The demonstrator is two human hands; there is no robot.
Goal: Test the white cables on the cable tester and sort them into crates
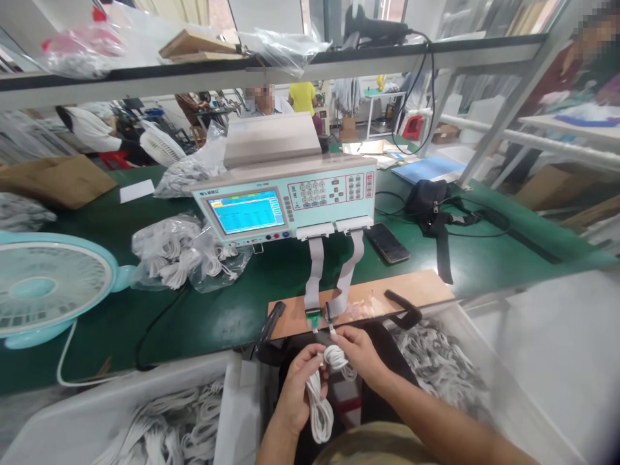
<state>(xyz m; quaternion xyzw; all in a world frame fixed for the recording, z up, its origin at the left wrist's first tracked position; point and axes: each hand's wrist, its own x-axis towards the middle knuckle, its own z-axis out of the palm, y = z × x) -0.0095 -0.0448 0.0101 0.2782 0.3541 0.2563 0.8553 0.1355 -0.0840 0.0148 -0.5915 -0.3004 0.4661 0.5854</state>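
Observation:
A coiled white cable (320, 416) is between my hands, its loops hanging down over my lap. My left hand (299, 391) is closed on the cable, thumb and fingers pinching it near its upper end. The fingers of my right hand (359, 352) pinch a cable end right at a small connector (332, 328) by the board's front edge; whether it is plugged in I cannot tell. Beside it sits a small green circuit board (314, 319). Two grey ribbon cables (314, 271) run from there up to a bench instrument (290, 194) with a lit blue screen.
Two black clamps (403, 309) hold a wooden board (397, 290) at the table's edge. White bins (227, 387) of cables flank my lap. A turquoise fan (53, 287), bagged cables (169, 248), a phone (389, 243) and a black bag (429, 200) lie on the green table. People sit beyond.

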